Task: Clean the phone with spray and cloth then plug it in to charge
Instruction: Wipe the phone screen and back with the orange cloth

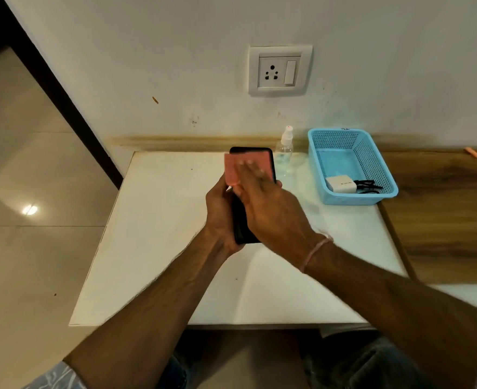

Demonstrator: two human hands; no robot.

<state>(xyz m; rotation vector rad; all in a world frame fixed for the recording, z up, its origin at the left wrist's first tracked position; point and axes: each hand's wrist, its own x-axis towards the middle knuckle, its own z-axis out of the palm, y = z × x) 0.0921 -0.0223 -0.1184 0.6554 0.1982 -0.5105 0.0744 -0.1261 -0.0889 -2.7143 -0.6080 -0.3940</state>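
My left hand [220, 214] grips the lower part of the phone [242, 231] over the white counter [161, 248], with fingers curled round its edges. The phone points away from me, towards the wall. A pink cloth [233, 169] covers its upper half. My right hand [268, 203] presses the cloth down with flat, straight fingers. They are blurred, so I take this for the wiping step.

On the wall above is a socket [280, 71] with nothing plugged in. Just right of the phone's top, a clear spray bottle [284, 153] stands upright on the counter, near my fingertips. Further right, a blue basket [352, 197] holds a white charger [340, 184] and a black cable [367, 185].

The risks, as I judge them:
- A wide wipe to the right could knock the bottle over.
- Hard pressure on the top half, with my grip so low, could lever the phone out of my left hand onto the counter.
- Liquid left near the port could make plugging in unsafe.
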